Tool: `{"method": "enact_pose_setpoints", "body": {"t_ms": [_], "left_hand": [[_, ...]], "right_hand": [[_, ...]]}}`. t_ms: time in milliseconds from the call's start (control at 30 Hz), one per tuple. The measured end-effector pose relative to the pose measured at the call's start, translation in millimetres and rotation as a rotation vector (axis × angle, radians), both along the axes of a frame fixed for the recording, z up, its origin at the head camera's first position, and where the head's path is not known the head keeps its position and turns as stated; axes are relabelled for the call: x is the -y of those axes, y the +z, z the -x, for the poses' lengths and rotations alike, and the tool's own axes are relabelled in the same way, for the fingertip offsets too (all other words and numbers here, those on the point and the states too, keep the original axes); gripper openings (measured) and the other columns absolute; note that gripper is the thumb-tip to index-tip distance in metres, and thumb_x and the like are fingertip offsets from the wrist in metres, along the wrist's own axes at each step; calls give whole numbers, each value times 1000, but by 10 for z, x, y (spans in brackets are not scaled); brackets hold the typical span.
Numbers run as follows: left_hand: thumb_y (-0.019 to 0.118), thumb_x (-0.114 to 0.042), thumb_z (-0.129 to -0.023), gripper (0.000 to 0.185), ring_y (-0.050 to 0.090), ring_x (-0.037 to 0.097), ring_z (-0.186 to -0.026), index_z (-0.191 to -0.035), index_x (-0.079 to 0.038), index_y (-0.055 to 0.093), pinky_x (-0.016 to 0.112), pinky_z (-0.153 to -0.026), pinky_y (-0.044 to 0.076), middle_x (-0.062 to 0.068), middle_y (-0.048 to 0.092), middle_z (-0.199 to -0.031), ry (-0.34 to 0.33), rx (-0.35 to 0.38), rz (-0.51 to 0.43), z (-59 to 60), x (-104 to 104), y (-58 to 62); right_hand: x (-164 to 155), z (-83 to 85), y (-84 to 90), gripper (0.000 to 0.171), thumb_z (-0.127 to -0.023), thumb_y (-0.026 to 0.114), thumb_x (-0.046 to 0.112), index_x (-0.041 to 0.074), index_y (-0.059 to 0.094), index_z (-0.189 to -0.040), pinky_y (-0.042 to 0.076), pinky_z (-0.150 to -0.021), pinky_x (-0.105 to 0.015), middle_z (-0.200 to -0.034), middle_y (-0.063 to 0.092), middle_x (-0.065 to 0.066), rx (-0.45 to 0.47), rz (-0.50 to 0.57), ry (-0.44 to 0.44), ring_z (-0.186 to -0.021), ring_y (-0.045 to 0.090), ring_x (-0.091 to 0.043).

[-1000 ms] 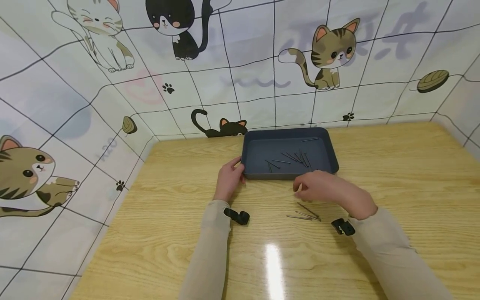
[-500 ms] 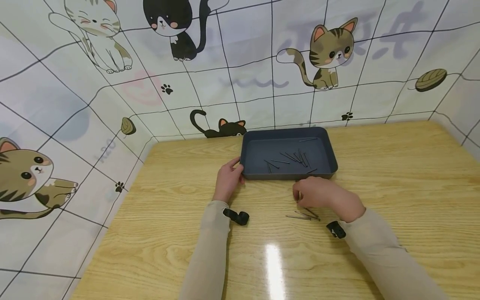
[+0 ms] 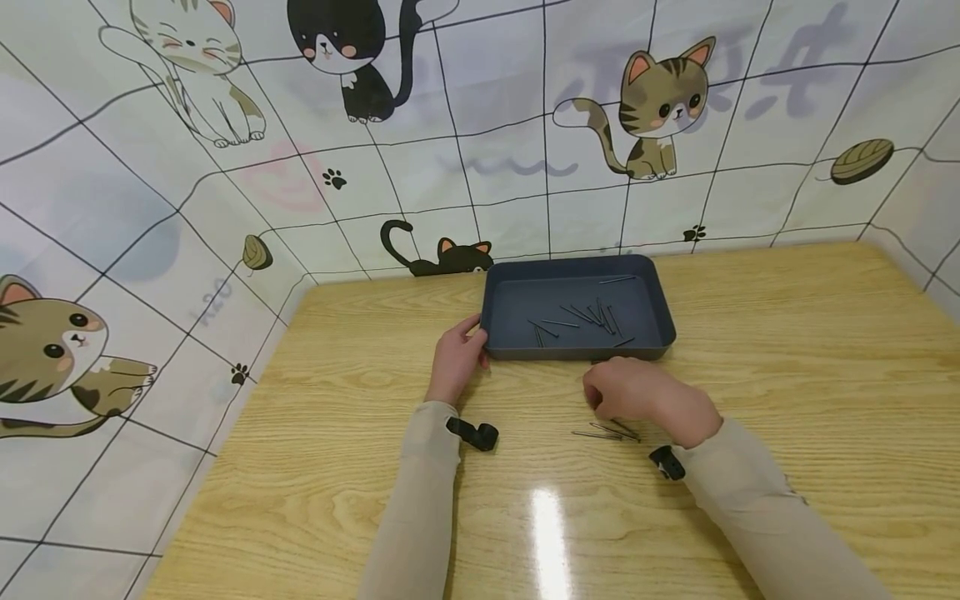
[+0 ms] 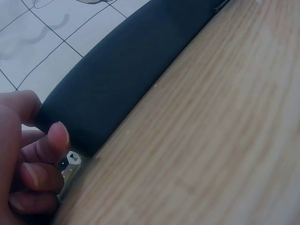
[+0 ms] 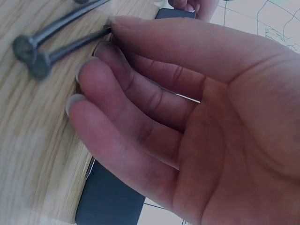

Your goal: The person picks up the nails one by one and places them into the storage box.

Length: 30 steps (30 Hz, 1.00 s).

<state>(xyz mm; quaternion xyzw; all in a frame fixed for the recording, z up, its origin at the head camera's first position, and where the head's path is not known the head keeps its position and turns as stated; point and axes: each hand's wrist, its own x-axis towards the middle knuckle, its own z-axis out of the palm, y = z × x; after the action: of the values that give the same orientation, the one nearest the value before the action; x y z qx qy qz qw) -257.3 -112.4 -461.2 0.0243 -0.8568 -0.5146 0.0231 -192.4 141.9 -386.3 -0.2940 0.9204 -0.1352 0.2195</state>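
A dark blue tray (image 3: pixel 498 312) with several nails (image 3: pixel 588 315) in it stands at the back of the wooden table. My left hand (image 3: pixel 471 337) holds the tray's near left corner; in the left wrist view thumb and forefinger (image 4: pixel 58 136) pinch the tray wall (image 4: pixel 126 79). My right hand (image 3: pixel 597 400) hovers low in front of the tray, over a few loose nails (image 3: pixel 606 432) on the table. In the right wrist view its fingertips (image 5: pixel 112 22) close on the tip of one nail (image 5: pixel 70 47), which still lies on the wood beside another.
The table (image 3: pixel 787 350) is walled at the back and left by cat-patterned sheeting (image 3: pixel 225 208). Black wrist cameras (image 3: pixel 474 433) sit on both sleeves. A bright glare spot (image 3: pixel 547 533) lies near the front edge.
My right hand has drawn back from the tray's front wall and sunk onto the loose nails. The left hand and tray have stayed put.
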Motion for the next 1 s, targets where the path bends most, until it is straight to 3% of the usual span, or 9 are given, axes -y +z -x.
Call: {"method": "enact_pose_setpoints", "body": {"t_ms": [367,633,1000], "left_hand": [[45,-27,-82,44,52,23,-46,-125,-21,53,31,-48,31,6,57,-51,-4,-8,-6,3,-3,2],[46,-29,-82,43,53,23,-46,-124,-22,53,30,-47,30,6,57,-52,9,0,-4,17,2,-14],[45,-29,-82,44,50,23,-44,-125,-22,53,30,-45,28,5,57,-52,5,4,-2,10,5,-18]], "right_hand": [[23,-23,-17,21,-76,55,1,18,55,-63,28,-51,-27,-60,42,7,-24,-23,-5,-54,33,-11],[61,-52,-10,17,-78,55,5,18,55,-67,33,-53,-29,-63,48,5,-72,-86,-7,-57,41,-13],[85,-108,-15,19,-82,52,10,17,49,-65,30,-51,-28,-61,43,3,-132,-84,-35,-55,38,-13]]}}
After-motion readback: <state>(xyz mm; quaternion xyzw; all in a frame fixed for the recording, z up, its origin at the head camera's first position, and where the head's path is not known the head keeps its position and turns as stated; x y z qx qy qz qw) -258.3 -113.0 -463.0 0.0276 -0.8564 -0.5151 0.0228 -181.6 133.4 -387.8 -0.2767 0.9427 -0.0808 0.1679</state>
